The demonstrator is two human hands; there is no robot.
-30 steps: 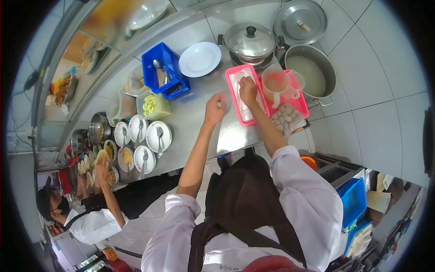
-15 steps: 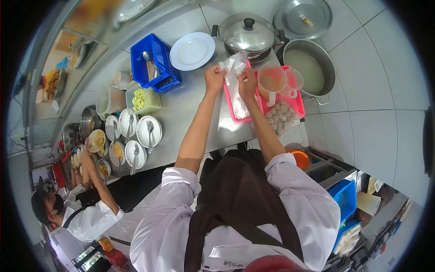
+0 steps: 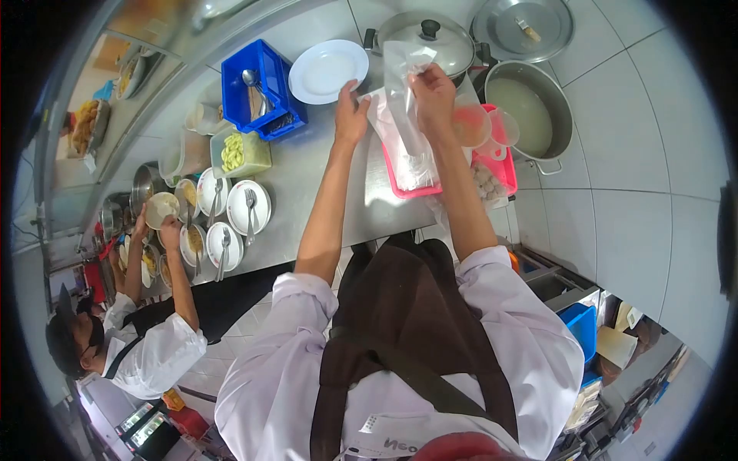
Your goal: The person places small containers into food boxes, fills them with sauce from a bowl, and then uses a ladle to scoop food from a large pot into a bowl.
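The right hand (image 3: 435, 100) pinches a clear plastic bag (image 3: 401, 77) between its fingers, raised above a pink tray (image 3: 401, 194) of plastic wrappers (image 3: 415, 170) on the counter (image 3: 307, 184). The left hand (image 3: 351, 119), fingers loosely parted, is near the white plate (image 3: 328, 71); contact with plastic is unclear.

The left forearm (image 3: 327, 207) and right forearm (image 3: 467, 196), both bare, reach forward from the body and slant gently inward toward the wrists. The left hand (image 3: 351, 119) lies roughly in line with its wrist, fingers loosely bent, the thumb set apart from them. The right hand (image 3: 435, 100), clear of the left, sits slightly higher in view, fingers curled, thumb and index finger drawn together in a pinch
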